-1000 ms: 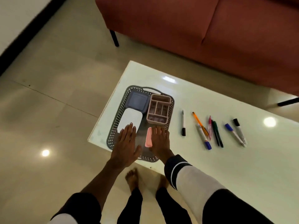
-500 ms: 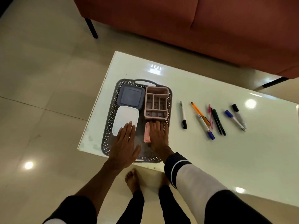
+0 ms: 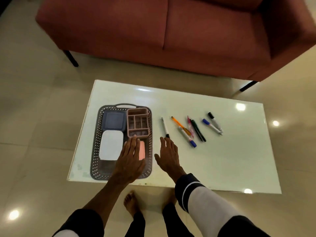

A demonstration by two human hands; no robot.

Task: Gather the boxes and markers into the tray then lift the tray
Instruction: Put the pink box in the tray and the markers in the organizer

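While the red sofa (image 3: 171,31) is occupying the far part of the view, the white table (image 3: 222,159) is standing nearer on the tiled floor (image 3: 34,100). At the left end of the table, the grey perforated tray (image 3: 95,142) is lying flat with a handle at its far end. Inside the tray, the white box (image 3: 110,145) is sitting at the near left, the blue-grey box (image 3: 113,120) is sitting just beyond it at the far left, and the pink divided organiser (image 3: 137,123) is sitting at the far right. The small pink box (image 3: 142,151) is lying at the near right of the tray, partly covered by a hand. To the right of the tray, seven markers are lying loose on the table: one black-capped marker (image 3: 165,127) nearest the tray, a cluster of four (image 3: 189,130) further right, and a pair (image 3: 213,124) beyond those. The left hand (image 3: 130,159) is hovering flat over the tray, fingers extended and released, grasping nothing. The right hand (image 3: 168,155) is hovering over the table just right of the tray, fingers spread and released, fingertips close to the nearest marker's cap.
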